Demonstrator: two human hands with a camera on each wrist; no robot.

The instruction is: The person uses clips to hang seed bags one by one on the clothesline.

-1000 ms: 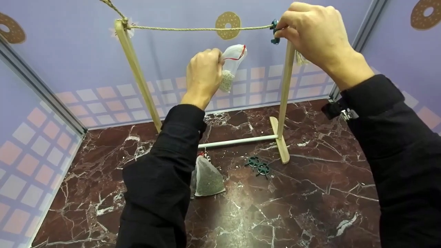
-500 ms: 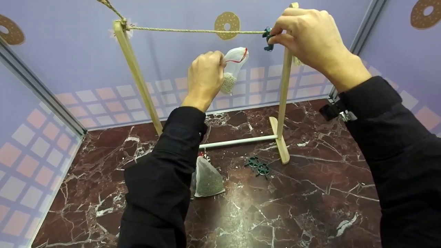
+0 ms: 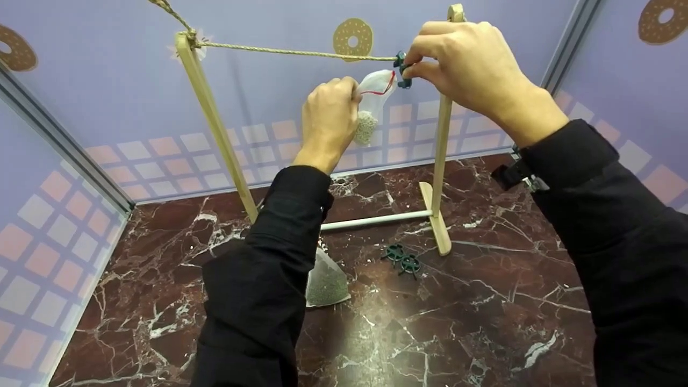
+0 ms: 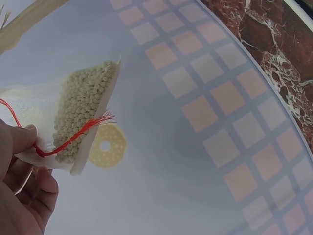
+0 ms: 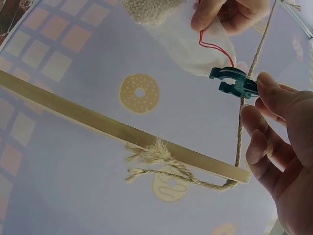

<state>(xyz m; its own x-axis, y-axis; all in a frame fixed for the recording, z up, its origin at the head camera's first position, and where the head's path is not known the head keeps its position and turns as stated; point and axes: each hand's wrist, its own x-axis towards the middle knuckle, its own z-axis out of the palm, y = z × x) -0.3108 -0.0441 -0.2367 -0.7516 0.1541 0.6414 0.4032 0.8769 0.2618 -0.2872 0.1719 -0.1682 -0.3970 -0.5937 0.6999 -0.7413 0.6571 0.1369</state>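
Note:
In the head view my left hand (image 3: 330,121) pinches a white mesh drawstring bag (image 3: 373,83) beneath the rope. Pale round beads (image 4: 80,105) fill the bag's lower part, and a red cord (image 4: 63,146) trails from it past the thumb. Between thumb and finger, my right hand (image 3: 467,70) pinches a dark green plastic clip (image 5: 234,82) at the twine rope (image 3: 290,52). The clip's free end sits beside the bag's red-corded top. Whether the rope runs through the clip or just behind it, I cannot tell.
Two wooden posts, left (image 3: 215,129) and right (image 3: 442,145), hold the rope, with a white bar (image 3: 376,219) low between them. On the marbled table lie more green clips (image 3: 402,259) and another mesh bag (image 3: 328,282), partly behind the left sleeve.
My right hand has moved left and slightly down along the rope with the clip, away from the right post. The left hand has shifted slightly right with the bag, narrowing the gap.

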